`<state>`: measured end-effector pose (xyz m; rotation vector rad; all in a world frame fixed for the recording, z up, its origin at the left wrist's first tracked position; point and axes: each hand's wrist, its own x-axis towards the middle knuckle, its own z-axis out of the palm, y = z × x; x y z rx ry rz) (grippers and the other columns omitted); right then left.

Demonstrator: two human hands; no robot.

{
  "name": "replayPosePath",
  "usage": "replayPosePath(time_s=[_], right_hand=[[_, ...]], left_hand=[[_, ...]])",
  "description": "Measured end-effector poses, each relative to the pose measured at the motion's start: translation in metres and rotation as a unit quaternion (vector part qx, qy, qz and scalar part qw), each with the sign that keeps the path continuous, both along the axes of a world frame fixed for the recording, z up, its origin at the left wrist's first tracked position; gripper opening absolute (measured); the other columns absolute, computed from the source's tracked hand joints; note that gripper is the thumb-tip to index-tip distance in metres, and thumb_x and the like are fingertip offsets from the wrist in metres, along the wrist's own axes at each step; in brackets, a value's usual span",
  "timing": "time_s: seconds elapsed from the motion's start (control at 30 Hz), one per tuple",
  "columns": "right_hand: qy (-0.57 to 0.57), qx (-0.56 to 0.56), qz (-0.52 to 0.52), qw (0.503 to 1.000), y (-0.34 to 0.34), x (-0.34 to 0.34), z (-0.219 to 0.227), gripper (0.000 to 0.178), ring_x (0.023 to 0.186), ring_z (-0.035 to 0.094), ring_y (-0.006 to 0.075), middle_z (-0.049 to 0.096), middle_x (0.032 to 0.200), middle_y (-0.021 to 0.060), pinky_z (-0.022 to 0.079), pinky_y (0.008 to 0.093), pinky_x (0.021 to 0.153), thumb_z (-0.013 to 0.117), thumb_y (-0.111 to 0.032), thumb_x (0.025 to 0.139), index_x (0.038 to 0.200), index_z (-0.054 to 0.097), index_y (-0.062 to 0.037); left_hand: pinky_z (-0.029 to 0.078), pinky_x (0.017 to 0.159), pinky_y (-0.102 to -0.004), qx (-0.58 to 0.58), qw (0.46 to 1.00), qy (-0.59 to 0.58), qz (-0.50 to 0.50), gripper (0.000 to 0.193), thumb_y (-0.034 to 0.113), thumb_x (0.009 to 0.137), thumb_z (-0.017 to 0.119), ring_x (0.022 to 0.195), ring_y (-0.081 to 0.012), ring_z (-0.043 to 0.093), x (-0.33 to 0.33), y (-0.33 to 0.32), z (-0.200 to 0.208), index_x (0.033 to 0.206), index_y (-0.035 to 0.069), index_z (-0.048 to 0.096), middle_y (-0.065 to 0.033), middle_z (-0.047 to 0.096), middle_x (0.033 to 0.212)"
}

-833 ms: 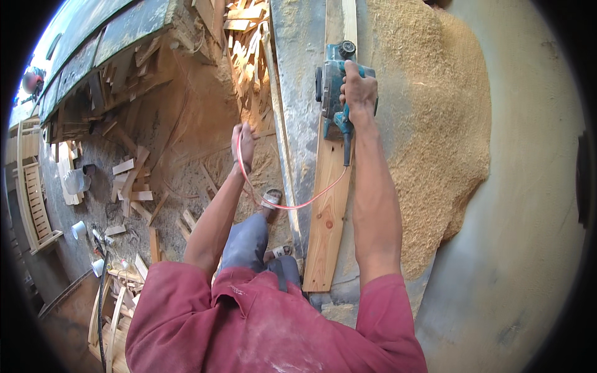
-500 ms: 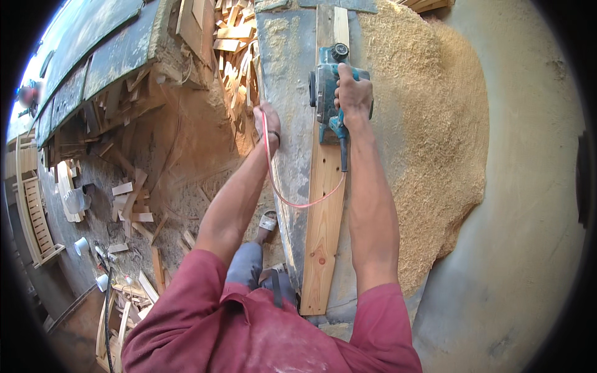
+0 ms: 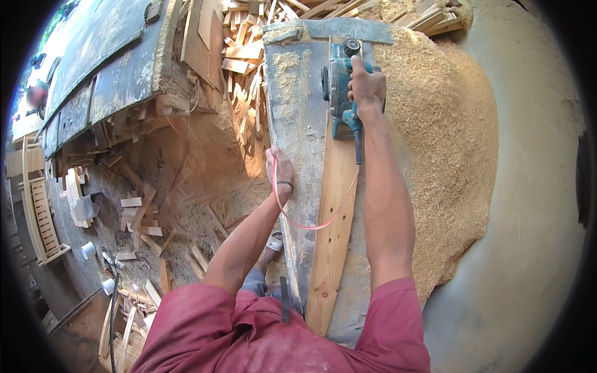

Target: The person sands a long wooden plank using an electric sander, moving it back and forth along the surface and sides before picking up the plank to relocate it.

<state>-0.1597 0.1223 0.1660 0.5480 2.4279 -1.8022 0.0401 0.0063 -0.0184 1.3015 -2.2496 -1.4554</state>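
My right hand (image 3: 368,88) is wrapped round the handle of a teal electric planer (image 3: 342,90). The planer sits on a long pale wooden board (image 3: 331,236), close to the board's far end. From the tool's rear runs a red and white power cord (image 3: 311,227), which hangs in a loop across the board. My left hand (image 3: 281,169), with a dark band at its wrist, grips that cord at the left edge of the grey worktop (image 3: 300,130). Under my right hand, part of the planer's body is hidden.
A large heap of wood shavings (image 3: 448,124) covers the worktop's right side. Wood offcuts (image 3: 244,53) are piled beyond the left edge. At left stands a dusty slate-topped bench (image 3: 115,68); scraps (image 3: 140,217), a wooden slatted frame (image 3: 42,211) and white cups (image 3: 88,250) lie about the floor.
The planer has advanced a little toward the board's far end with my right hand on it. My left hand has come nearer to me, still holding the cord. The whole view has shifted.
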Motion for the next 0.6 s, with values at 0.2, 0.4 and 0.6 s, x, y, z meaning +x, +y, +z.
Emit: replayPosePath(time_s=[0.2, 0.4, 0.6], right_hand=[[0.014, 0.006, 0.005, 1.000, -0.007, -0.043, 0.002, 0.043, 0.045, 0.052, 0.0124, 0.056, 0.057, 0.0043, 0.042, 0.0285, 0.040, 0.068, -0.043, 0.083, 0.070, 0.061, -0.0033], [0.038, 0.001, -0.002, 0.999, -0.014, -0.084, -0.003, 0.044, 0.046, 0.053, 0.0119, 0.057, 0.059, 0.0041, 0.043, 0.0276, 0.040, 0.069, -0.045, 0.084, 0.071, 0.062, -0.0038], [0.062, 0.029, 0.003, 0.998, -0.018, -0.131, -0.005, 0.055, 0.048, 0.060, 0.0163, 0.062, 0.062, 0.0103, 0.048, 0.0302, 0.044, 0.066, -0.051, 0.084, 0.069, 0.064, 0.0015]], left_hand=[[0.044, 0.081, -0.0560, 0.015, 1.000, -0.009, 0.012, 0.045, 0.040, 0.105, 0.032, 0.094, -0.0509, 0.058, -0.002, -0.002, -0.004, 0.105, 0.000, 0.052, -0.0325, 0.061, 0.096], [0.043, 0.079, -0.0576, 0.033, 0.998, -0.061, 0.002, 0.046, 0.041, 0.105, 0.028, 0.093, -0.0531, 0.058, -0.003, -0.005, 0.000, 0.107, 0.001, 0.051, -0.0332, 0.061, 0.096], [0.043, 0.078, -0.0566, 0.050, 0.998, -0.044, -0.013, 0.046, 0.041, 0.106, 0.028, 0.090, -0.0510, 0.058, -0.001, -0.004, 0.003, 0.105, 0.001, 0.049, -0.0314, 0.059, 0.091]])
